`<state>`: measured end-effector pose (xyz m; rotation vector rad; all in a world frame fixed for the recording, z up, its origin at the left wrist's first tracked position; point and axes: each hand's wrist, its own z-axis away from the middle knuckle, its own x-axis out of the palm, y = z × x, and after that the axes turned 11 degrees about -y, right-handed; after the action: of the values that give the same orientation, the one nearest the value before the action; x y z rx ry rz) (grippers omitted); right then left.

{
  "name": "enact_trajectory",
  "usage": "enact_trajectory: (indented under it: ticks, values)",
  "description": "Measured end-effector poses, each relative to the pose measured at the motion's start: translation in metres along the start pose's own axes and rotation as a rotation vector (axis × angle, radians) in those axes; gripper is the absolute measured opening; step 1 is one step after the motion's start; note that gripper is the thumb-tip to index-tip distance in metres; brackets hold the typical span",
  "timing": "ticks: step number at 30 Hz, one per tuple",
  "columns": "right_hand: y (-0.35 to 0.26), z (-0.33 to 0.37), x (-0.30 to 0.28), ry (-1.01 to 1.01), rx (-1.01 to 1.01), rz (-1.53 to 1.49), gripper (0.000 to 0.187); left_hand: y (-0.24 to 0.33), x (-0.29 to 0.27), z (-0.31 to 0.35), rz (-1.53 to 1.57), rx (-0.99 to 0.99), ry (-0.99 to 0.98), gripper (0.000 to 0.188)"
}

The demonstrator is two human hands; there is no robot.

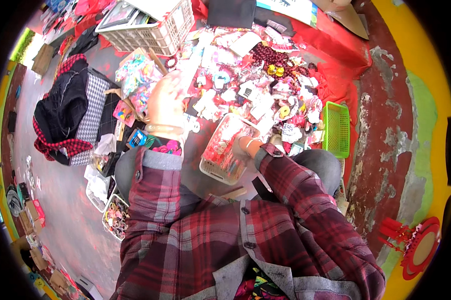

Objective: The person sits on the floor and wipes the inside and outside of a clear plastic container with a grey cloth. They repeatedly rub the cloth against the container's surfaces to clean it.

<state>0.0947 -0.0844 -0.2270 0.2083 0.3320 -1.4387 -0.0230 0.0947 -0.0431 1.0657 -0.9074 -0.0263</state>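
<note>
The grey, red-stained floor (pixel 75 200) carries a plastic crate (pixel 161 41) at eleven o'clock, a houndstooth-sided box (pixel 91 106) near half past nine and a basket (pixel 105 220) of hair ties (pixel 118 215) at eight; small accessories (pixel 265 95) heap at one, their underlay hidden.

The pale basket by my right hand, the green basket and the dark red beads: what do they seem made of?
Pale basket: probably matte plastic, given its moulded rim. Green basket: likely smooth plastic, evenly bright with a regular grid. Dark red beads: round, seemingly smooth, but plastic, glass or wood remain possible.
</note>
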Motion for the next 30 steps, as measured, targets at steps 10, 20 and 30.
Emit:
enact_trajectory:
  ticks: [10,20,30]
  values:
    - [0.054,0.049,-0.070,0.685,-0.113,-0.475,0.029,-0.007,-0.001,0.016,-0.574,-0.186,-0.318,0.041]
    - [0.026,0.139,-0.146,0.916,-1.152,-1.855,0.010,0.031,0.057,0.022,-1.535,0.146,-0.641,0.092]
    - [0.274,0.129,-0.085,1.185,-0.564,-1.674,0.027,0.033,0.064,-0.027,-1.539,0.092,-0.695,0.060]
